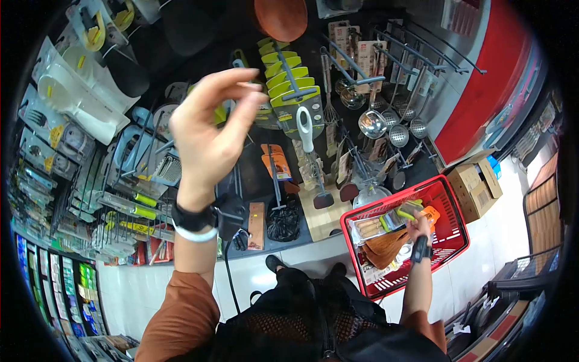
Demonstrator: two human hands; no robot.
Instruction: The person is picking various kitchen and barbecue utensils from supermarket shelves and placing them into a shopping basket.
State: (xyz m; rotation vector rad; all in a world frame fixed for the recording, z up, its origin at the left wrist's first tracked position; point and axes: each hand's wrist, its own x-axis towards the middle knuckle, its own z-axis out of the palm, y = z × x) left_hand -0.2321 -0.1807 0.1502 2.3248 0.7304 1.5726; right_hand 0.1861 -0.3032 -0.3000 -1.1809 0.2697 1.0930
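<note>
My left hand (pixel 211 127) is raised in front of the display, fingers curved and thumb apart, with nothing visible between them. Just beyond it hang green-and-grey utensil cards (pixel 292 84) on a hook, and a white-handled utensil (pixel 305 128) hangs to its right. Inside the red shopping basket (pixel 455 205), my right hand (pixel 420 228) is closed on a green-handled utensil (pixel 409 212) whose working end I cannot make out. Beneath that hand lie brown wooden utensils (pixel 383 248) and a pack with wooden handles (pixel 370 227). An orange item (pixel 431 216) sits beside the fingers.
Ladles and skimmers (pixel 398 135) hang at the right, near a red panel (pixel 467 90). Packaged kitchen tools (pixel 111 208) crowd the left rack. A cutting board (pixel 319 211) and a black plastic bundle (pixel 283 224) stand low ahead. A cardboard box (pixel 473 190) sits beyond the basket.
</note>
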